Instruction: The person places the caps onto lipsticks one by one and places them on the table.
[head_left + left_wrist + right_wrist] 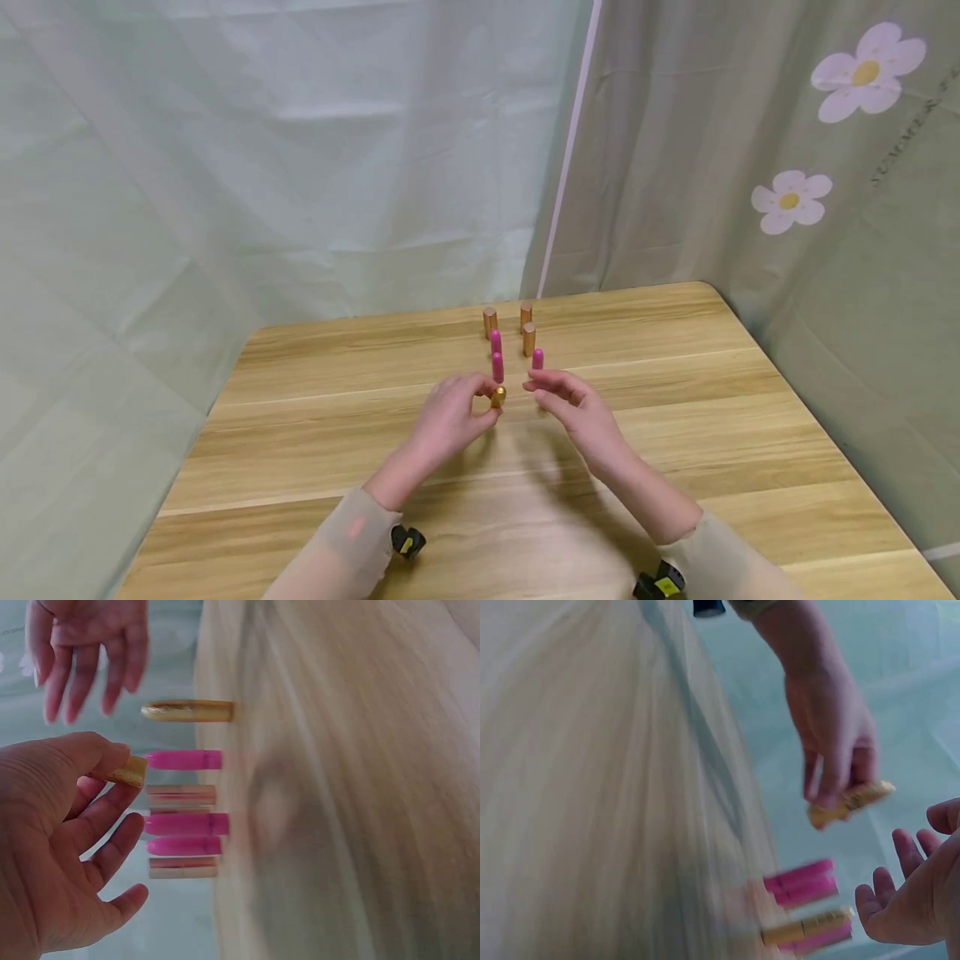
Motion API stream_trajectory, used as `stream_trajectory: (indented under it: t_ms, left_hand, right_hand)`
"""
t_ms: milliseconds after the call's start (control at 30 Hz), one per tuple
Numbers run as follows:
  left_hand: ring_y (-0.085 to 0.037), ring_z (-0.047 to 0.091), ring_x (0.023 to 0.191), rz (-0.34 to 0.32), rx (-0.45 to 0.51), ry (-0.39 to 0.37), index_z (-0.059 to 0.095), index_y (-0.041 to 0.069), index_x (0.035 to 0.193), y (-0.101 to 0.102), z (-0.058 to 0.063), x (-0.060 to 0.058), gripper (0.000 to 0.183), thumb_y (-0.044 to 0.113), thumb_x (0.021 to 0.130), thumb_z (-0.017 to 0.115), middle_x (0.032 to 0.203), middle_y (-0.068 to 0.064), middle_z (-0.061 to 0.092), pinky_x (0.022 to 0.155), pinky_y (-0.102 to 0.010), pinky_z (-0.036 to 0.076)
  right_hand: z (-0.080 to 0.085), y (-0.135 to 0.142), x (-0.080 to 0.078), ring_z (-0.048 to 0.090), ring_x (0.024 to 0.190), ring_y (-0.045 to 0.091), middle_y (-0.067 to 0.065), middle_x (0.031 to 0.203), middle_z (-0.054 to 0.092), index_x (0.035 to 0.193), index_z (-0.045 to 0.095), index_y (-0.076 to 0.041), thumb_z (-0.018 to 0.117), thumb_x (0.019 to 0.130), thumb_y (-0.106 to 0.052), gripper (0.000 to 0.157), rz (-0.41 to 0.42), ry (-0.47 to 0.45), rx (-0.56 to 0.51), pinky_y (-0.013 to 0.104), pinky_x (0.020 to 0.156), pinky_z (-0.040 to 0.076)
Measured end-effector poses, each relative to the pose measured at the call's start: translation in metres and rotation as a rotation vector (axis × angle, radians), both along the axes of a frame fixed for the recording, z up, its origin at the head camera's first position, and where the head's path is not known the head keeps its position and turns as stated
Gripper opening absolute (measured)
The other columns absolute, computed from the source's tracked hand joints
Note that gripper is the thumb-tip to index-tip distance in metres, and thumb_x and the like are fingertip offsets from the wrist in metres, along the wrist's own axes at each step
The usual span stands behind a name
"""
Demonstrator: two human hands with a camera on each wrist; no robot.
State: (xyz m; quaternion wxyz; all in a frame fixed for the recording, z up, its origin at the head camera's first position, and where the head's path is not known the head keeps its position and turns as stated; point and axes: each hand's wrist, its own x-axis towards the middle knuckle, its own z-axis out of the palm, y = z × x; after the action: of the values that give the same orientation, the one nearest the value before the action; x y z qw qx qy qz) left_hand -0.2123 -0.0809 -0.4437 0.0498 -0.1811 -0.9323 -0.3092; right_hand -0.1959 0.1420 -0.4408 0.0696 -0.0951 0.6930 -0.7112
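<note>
In my left hand (450, 417) is a gold lipstick tube (498, 397), pinched between thumb and fingertips above the table. The right wrist view shows this held tube tilted. My right hand (581, 412) holds nothing, its fingers loosely bent and apart. Close by those fingertips, a second gold lipstick tube (807, 927) stands upright; the right hand mostly hides it in the head view. Beyond the hands stand pink lipstick tubes, two on the left, one behind the other (498, 367), and one on the right (537, 358).
Copper-coloured tubes stand farther back, one at left (490, 323) and two at right (528, 340). All are on a wood-grain table (300, 433) with rounded far corners. Pale curtains (375, 167) hang behind and beside it, with printed flowers at right.
</note>
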Motion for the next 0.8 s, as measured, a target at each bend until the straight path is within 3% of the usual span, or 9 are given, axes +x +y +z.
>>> stream_trajectory:
  t_ms: [167, 367, 600, 800]
  left_hand:
    - [-0.023, 0.06, 0.106, 0.018, 0.019, -0.084, 0.072, 0.02, 0.105, -0.001, -0.011, -0.011, 0.019, 0.02, 0.088, 0.081, 0.106, 0.004, 0.071, 0.098, -0.048, 0.045]
    - [-0.022, 0.06, 0.098, 0.025, 0.018, -0.116, 0.072, 0.018, 0.105, 0.0, -0.024, -0.024, 0.02, 0.021, 0.087, 0.081, 0.1, 0.005, 0.07, 0.09, -0.044, 0.047]
    - [-0.017, 0.061, 0.093, 0.013, -0.008, -0.127, 0.073, 0.018, 0.102, 0.005, -0.038, -0.033, 0.016, 0.02, 0.088, 0.081, 0.098, 0.006, 0.072, 0.087, -0.041, 0.049]
    - [-0.018, 0.06, 0.091, 0.012, -0.009, -0.119, 0.072, 0.016, 0.102, 0.007, -0.042, -0.035, 0.018, 0.018, 0.087, 0.081, 0.096, 0.004, 0.071, 0.088, -0.042, 0.049]
  right_hand:
    - [0.001, 0.028, -0.012, 0.057, 0.125, 0.025, 0.01, 0.129, 0.067, 0.132, 0.064, -0.006, 0.066, 0.102, -0.024, 0.035, -0.046, 0.066, 0.122, 0.032, 0.103, 0.046]
    - [-0.008, 0.065, -0.025, 0.059, 0.123, 0.025, 0.011, 0.129, 0.067, 0.133, 0.064, -0.006, 0.064, 0.103, -0.028, 0.037, -0.099, 0.11, 0.281, 0.02, 0.095, 0.048]
    - [-0.02, 0.089, -0.027, 0.063, 0.119, 0.023, 0.014, 0.128, 0.067, 0.133, 0.062, 0.0, 0.063, 0.104, -0.023, 0.038, -0.129, 0.1, 0.34, 0.018, 0.092, 0.049]
    - [-0.027, 0.098, -0.027, 0.063, 0.119, 0.025, 0.015, 0.128, 0.068, 0.133, 0.062, 0.001, 0.063, 0.104, -0.023, 0.037, -0.14, 0.097, 0.361, 0.017, 0.092, 0.048]
